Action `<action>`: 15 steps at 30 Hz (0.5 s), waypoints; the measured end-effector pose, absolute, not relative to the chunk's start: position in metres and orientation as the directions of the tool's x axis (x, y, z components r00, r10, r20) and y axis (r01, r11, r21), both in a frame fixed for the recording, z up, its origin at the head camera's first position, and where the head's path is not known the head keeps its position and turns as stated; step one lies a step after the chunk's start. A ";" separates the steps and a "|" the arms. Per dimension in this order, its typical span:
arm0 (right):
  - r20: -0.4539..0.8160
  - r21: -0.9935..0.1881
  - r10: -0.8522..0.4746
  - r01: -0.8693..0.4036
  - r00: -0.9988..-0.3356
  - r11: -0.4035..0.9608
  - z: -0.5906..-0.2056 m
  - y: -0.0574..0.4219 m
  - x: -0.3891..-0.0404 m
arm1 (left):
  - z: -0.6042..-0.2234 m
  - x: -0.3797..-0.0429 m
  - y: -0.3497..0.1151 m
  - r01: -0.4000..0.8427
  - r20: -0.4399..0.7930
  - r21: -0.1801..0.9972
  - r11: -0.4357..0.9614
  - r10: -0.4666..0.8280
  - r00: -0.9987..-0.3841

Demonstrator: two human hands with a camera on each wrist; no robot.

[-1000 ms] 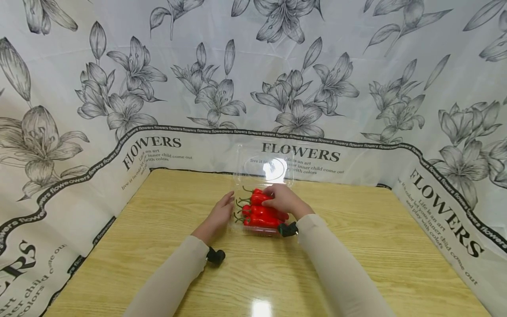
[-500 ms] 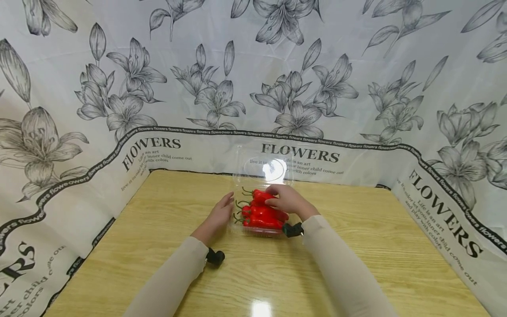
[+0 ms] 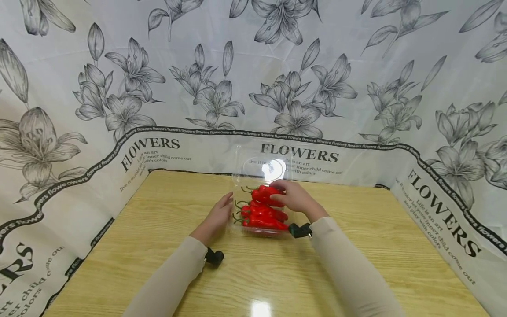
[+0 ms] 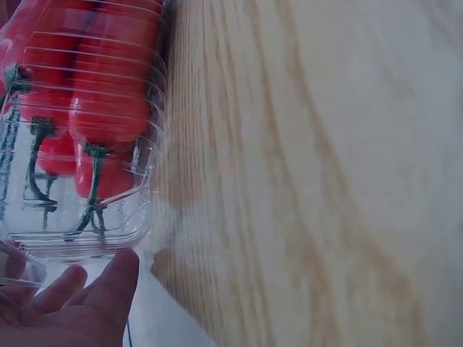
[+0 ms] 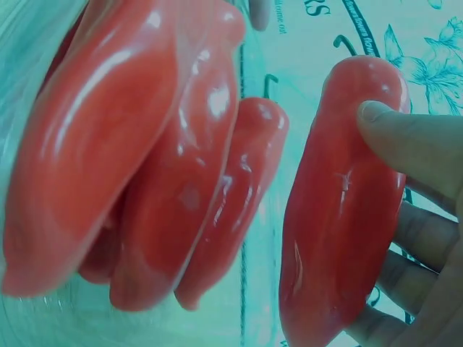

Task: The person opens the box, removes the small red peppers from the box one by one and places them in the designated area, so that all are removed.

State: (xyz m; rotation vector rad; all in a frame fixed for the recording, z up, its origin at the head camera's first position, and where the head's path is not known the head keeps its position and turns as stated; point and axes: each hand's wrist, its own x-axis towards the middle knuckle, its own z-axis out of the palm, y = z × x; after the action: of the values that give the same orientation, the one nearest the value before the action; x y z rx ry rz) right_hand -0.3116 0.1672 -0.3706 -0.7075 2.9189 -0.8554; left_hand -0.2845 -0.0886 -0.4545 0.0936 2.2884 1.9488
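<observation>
A clear plastic clamshell box (image 3: 263, 231) full of red peppers (image 3: 264, 214) with green stems stands on the table, its hinged lid (image 3: 244, 166) raised at the back. In the right wrist view my right hand (image 5: 423, 224) grips one red pepper (image 5: 340, 210), thumb on one side and fingers on the other, apart from several peppers (image 5: 166, 195) lying in the box. At the box's left end is my left hand (image 3: 218, 216). Its extended fingers (image 4: 116, 278) are at the end wall in the left wrist view; whether they touch it is hard to tell.
The wooden table (image 3: 178, 273) stretches around the box on all sides. A white cloth (image 3: 214, 154) printed with flowers and lettering hangs behind and along both sides. Black wrist cameras (image 3: 214, 256) sit at both sleeves.
My right hand has moved to the right and lifted the red pepper off the back of the pile. The left hand has stayed in place at the box.
</observation>
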 end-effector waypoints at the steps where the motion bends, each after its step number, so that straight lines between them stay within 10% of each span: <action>1: 0.109 -0.517 -0.425 -0.417 -0.898 0.748 -0.370 0.169 -0.311 | -0.454 -0.285 -0.089 -0.039 -0.061 0.986 0.162 0.135 -0.989; 15: 0.152 -0.534 -0.357 -0.380 -0.922 0.755 -0.362 0.210 -0.311 | -0.454 -0.283 -0.090 0.001 -0.030 0.973 0.233 0.130 -0.991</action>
State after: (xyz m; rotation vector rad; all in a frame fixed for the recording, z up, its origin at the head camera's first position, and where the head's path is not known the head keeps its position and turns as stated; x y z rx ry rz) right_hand -0.3110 0.2100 -0.3621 -0.6265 2.9804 -0.9216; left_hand -0.2834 -0.0902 -0.4541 0.1271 2.3825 1.8798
